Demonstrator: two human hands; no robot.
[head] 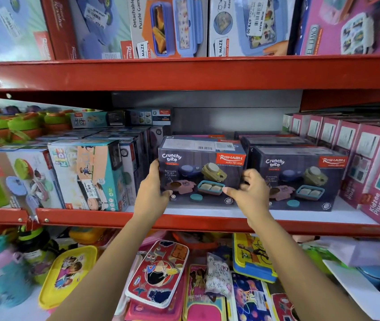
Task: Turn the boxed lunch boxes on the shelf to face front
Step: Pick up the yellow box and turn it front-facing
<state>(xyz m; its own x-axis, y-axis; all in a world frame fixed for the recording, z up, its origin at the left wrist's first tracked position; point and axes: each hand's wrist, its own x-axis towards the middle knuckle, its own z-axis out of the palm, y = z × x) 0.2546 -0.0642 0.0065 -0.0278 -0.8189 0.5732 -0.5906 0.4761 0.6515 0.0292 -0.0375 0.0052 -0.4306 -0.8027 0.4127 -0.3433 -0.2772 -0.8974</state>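
A dark grey "Crunchy bite" lunch box carton (201, 172) stands on the middle shelf with its printed front toward me. My left hand (153, 191) grips its left edge, thumb across the lower front. My right hand (248, 191) touches its lower right corner, thumb on the front, fingers curled. A second identical carton (300, 179) stands just to the right, also front-facing, with more dark cartons stacked behind both.
Left of the cartons stand a teal carton (89, 174) and a pale carton (25, 179); pink cartons (374, 172) line the right. The red shelf lip (184, 220) runs below my hands. Loose lunch boxes and bottles fill the shelf underneath; more boxes sit above.
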